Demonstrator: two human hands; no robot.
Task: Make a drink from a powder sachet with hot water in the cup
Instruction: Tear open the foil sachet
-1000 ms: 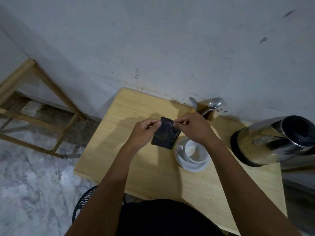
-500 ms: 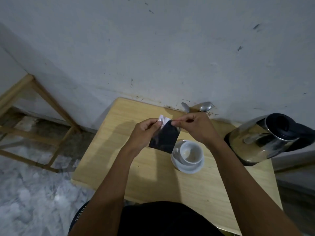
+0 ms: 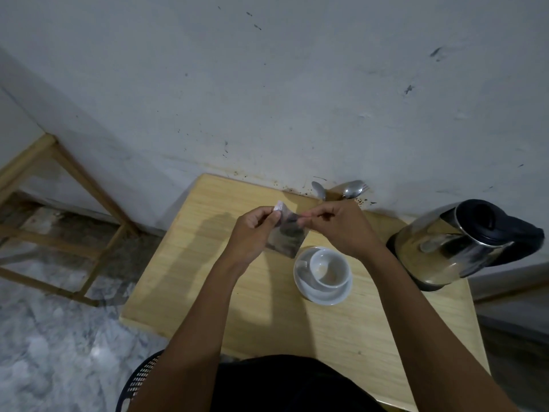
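Pinching the dark sachet (image 3: 285,236) at its top edge, left hand (image 3: 252,233) and right hand (image 3: 341,230) hold it above the table (image 3: 208,278), just beside the white cup (image 3: 329,267) on its saucer (image 3: 323,295).

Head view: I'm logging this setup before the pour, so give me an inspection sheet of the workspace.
Surface: wooden table, against a marked wall.
Job's things: dark sachet held above the table, top corner torn; white cup on saucer; steel kettle, lid open.
Clutter: spoons in a holder by the wall.
Grippers: left hand and right hand both pinch the sachet's top.
Cables: nothing seen.
Surroundings: wooden frame on marble floor.
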